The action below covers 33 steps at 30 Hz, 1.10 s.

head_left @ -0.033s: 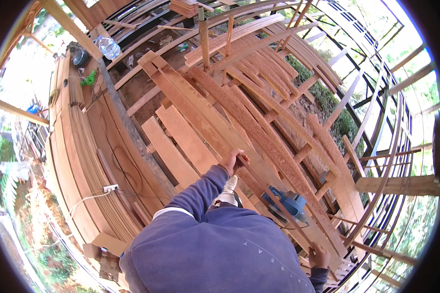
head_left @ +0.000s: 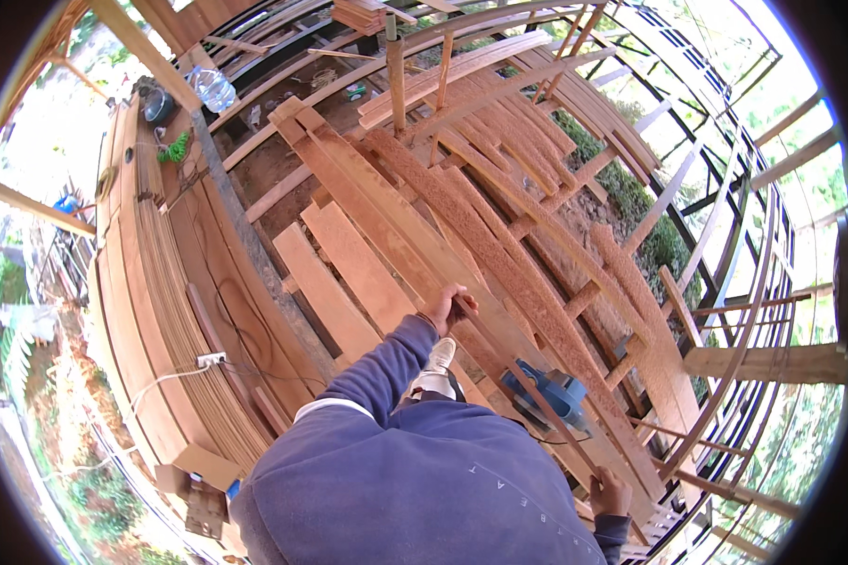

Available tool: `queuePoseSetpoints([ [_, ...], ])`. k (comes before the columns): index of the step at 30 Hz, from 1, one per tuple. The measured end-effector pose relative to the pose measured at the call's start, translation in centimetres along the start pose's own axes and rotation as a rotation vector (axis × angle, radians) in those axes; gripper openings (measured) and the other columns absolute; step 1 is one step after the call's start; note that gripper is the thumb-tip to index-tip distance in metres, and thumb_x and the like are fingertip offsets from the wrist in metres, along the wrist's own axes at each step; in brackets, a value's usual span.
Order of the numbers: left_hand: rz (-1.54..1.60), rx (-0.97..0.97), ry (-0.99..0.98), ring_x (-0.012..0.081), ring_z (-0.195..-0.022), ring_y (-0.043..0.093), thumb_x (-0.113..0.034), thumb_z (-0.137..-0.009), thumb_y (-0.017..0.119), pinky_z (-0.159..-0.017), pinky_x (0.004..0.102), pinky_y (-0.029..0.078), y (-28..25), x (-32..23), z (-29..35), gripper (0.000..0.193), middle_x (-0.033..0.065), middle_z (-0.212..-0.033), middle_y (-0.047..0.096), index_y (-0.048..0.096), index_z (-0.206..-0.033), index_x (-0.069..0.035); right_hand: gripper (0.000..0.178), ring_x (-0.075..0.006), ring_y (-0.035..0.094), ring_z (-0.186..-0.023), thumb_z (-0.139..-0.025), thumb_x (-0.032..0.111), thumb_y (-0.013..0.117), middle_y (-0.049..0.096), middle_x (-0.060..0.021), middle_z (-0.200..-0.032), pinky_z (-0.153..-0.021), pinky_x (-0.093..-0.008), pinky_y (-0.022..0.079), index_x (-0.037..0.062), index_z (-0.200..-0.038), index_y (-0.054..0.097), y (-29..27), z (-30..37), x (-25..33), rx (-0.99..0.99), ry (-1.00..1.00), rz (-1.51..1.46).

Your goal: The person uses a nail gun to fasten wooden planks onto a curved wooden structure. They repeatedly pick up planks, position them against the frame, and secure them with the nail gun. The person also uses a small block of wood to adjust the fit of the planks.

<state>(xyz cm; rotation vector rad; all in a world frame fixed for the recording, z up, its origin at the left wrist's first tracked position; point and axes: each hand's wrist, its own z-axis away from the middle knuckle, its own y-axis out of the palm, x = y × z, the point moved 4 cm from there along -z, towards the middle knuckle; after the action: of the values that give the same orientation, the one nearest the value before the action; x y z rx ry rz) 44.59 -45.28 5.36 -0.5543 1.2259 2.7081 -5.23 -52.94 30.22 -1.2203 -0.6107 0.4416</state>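
In the head view, the left arm reached out ahead of the torso, its blue sleeve (head_left: pixel 372 365) slanting toward the far right from a bent elbow. The left hand (head_left: pixel 446 309) was at the end of it with its back mostly upward, and its fingers curled round the edge of a narrow wooden strip (head_left: pixel 548 410). The right arm was largely hidden by the body; only a short length of cuff showed at the near right, with the right hand (head_left: pixel 611 493) rising from it. Its fingers were bent against the strip near its near end, apparently grasping it, though how firmly I could not tell. The strip ran diagonally between the two hands, from the middle of the scene to the near right, crossing in front of a blue power tool (head_left: pixel 565 394). The tool sat between the hands, beside a long plank (head_left: pixel 396 231) stretching to the far left. A pale shoe (head_left: pixel 443 353) showed just nearer than the left hand. Dust-covered boards (head_left: pixel 481 217) lay to the right, while stacked boards (head_left: pixel 127 282) and a white socket block (head_left: pixel 211 360) were at the left.
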Motion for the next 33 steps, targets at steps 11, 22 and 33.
queuePoseSetpoints([
  [11,-0.893,-0.440,0.415,0.0285,-0.086,0.069,-0.035,-0.088,0.063,-0.078,0.0407,0.054,4.1,15.1,8.2,0.031,0.0110,-0.092,0.071,0.065,-0.104,-0.008,0.015,-0.0374,0.063,-0.060,-0.087,0.022,0.064,0.062,-0.0155,-0.065,-0.053,-0.0490,0.049,0.0103,-0.081,0.058,3.5,-3.4,-5.2,-0.005,-0.291,-0.081],
  [22,-2.194,0.168,0.987,0.0310,-0.127,0.047,-0.015,-0.075,0.068,-0.106,0.0404,0.037,18.5,27.7,11.3,0.046,0.0140,-0.124,0.055,0.059,-0.119,-0.007,0.022,-0.0409,0.062,-0.062,-0.090,0.026,0.059,0.060,-0.0195,-0.064,-0.056,-0.0517,0.048,0.0070,-0.081,0.057,2.0,-7.7,-7.8,-0.106,-0.400,-0.078],
  [33,-2.591,0.207,0.788,0.0194,-0.085,0.069,-0.020,-0.082,0.060,-0.071,0.0342,0.048,18.2,30.3,11.7,0.013,0.0007,-0.089,0.072,0.073,-0.084,-0.019,0.017,-0.0427,0.063,-0.069,-0.085,0.022,0.062,0.064,-0.0208,-0.071,-0.063,-0.0533,0.051,0.0071,-0.079,0.059,5.9,-9.2,-8.8,0.019,-0.494,-0.015],
])
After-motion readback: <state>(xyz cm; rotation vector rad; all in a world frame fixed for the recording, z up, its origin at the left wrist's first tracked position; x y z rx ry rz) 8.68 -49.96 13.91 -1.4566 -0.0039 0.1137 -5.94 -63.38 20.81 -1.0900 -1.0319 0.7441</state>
